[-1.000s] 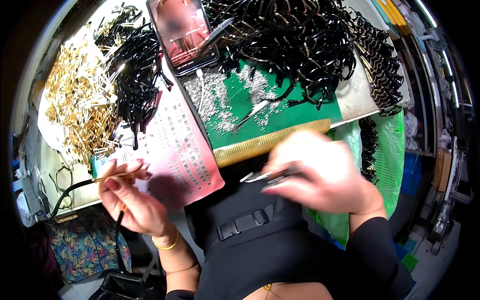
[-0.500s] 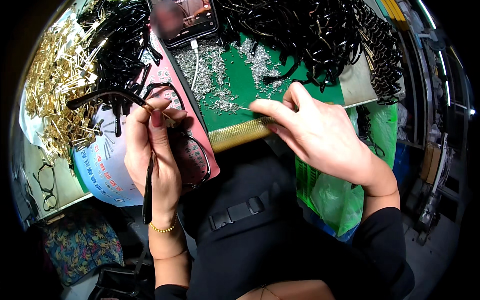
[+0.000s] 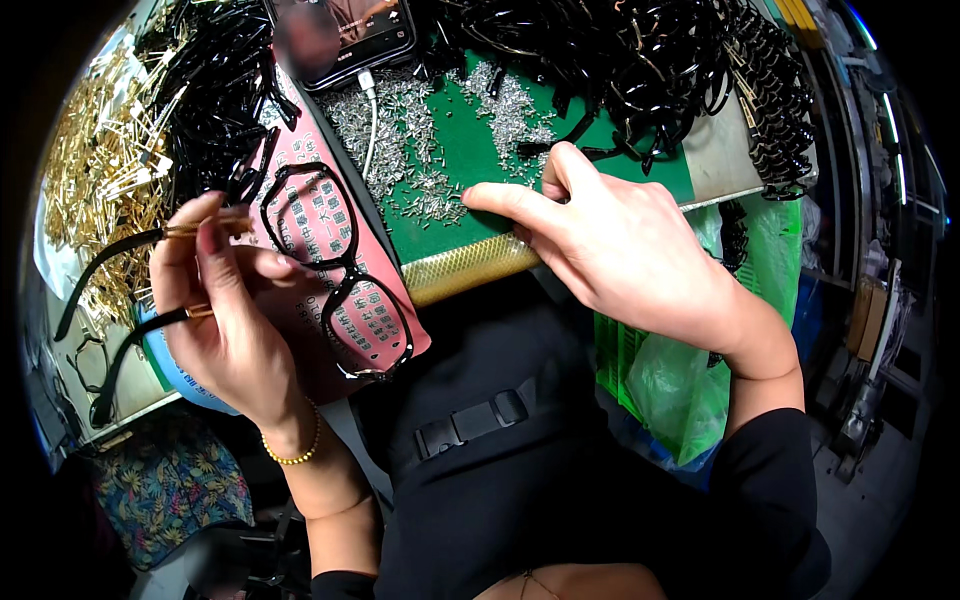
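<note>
In my left hand (image 3: pixel 235 340) is a pair of black eyeglasses (image 3: pixel 350 270), its front turned to the right. Both dark temples, gold near the hinges, stick out to the left past my fingers. My right hand (image 3: pixel 625 245) is above the green mat (image 3: pixel 455 150), its fingers drawn together. The index fingertip touches the edge of a heap of tiny silver screw-like pieces (image 3: pixel 430 195). Whatever those fingers hold, if anything, is hidden.
Gold metal parts (image 3: pixel 100 180) are piled at the left. Black temples (image 3: pixel 215 90) lie beside them, with a larger black heap (image 3: pixel 590 50) at the back. A phone (image 3: pixel 350 40) with a white cable stands behind the screws. Green bags (image 3: pixel 690 380) hang at the right.
My left hand has moved left and down, turning the eyeglasses so their front faces right in full view. The thin silver piece at my right fingertips no longer shows; that fingertip moved slightly left to the heap.
</note>
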`<state>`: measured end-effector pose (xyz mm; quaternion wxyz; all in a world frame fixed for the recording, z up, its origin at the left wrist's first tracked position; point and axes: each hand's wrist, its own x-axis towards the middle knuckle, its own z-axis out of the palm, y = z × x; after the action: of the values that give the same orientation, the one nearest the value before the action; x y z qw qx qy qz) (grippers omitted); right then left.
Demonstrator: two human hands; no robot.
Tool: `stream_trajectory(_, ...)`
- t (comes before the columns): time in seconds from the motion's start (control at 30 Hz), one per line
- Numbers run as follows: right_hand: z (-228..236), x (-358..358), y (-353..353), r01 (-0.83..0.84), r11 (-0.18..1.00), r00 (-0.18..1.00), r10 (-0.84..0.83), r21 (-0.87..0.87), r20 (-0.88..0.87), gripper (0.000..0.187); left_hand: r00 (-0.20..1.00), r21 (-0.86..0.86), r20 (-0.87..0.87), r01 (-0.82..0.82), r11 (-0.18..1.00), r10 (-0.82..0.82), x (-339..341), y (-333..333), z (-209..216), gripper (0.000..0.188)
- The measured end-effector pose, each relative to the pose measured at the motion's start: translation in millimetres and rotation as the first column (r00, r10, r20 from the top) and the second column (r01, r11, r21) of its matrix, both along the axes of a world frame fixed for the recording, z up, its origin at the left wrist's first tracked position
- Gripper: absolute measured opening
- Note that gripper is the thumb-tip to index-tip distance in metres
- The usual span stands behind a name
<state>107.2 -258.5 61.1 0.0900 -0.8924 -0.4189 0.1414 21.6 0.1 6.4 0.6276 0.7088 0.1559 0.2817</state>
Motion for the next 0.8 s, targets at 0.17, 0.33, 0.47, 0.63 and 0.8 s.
stream_trajectory(0.17,1.2,0.9,2.2,-0.032,0.998,0.999,0.031,-0.046,-0.008,0.058,0.996,-0.028,-0.051,0.067,0.997,-0.068,20.3,8.2,-0.9,0.022)
stream_trajectory(0.33,-1.7,-1.7,-0.1,-0.066,0.996,0.996,0.070,-0.056,0.060,0.065,0.924,-0.089,-0.287,0.238,0.967,-0.254,9.8,1.5,5.5,0.017)
stream_trajectory(0.47,11.6,-8.6,3.4,-0.010,1.000,0.993,0.012,0.016,-0.121,0.069,0.875,-0.138,-0.360,0.292,0.946,-0.323,-13.0,-9.6,7.0,0.016)
stream_trajectory(0.63,6.2,-10.9,28.0,-0.198,0.980,0.979,0.199,0.017,-0.048,0.072,0.882,-0.159,-0.318,0.311,0.937,-0.347,-9.2,-9.2,7.9,0.013)
stream_trajectory(0.8,1.6,-4.2,32.6,-0.291,0.954,0.956,0.292,0.066,-0.006,0.060,0.899,-0.175,-0.258,0.315,0.933,-0.353,-10.5,-9.7,8.7,0.006)
